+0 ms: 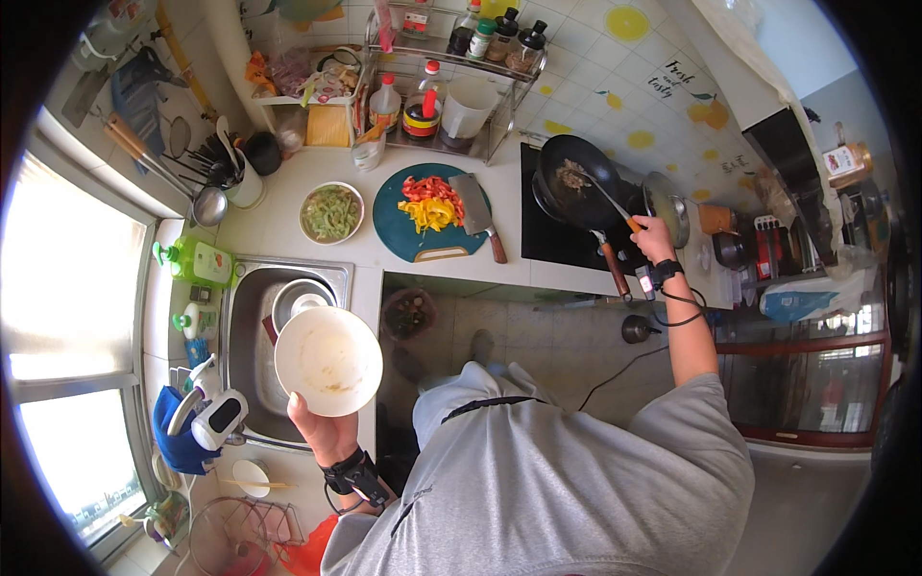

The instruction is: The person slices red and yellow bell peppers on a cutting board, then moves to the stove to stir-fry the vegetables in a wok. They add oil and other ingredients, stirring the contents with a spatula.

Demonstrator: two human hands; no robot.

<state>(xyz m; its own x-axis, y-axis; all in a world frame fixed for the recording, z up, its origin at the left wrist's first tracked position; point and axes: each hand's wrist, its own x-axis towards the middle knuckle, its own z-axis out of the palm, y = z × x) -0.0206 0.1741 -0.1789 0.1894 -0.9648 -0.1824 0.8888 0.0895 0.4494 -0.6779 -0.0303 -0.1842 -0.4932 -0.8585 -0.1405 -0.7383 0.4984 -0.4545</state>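
My left hand [324,430] grips the rim of a white bowl [328,362], whose inside bears brownish smears. The bowl is held over the right edge of the steel sink [248,360]. At the cooktop [536,230], my right hand [654,238] is closed on the wooden handle of a spatula [612,200]. Its metal end reaches into a black wok [587,189], beside a small heap of browned, chopped food [570,175], perhaps meat. The wok's own wooden handle [612,263] points towards me, untouched.
A cleaver [472,205] lies on the round green cutting board [392,216] beside cut red peppers [428,189] and yellow peppers [430,214]. Left of it stands a bowl of sliced green vegetables [331,213]. A rack [497,140] holds bottles behind. A kettle [637,329] sits on the floor.
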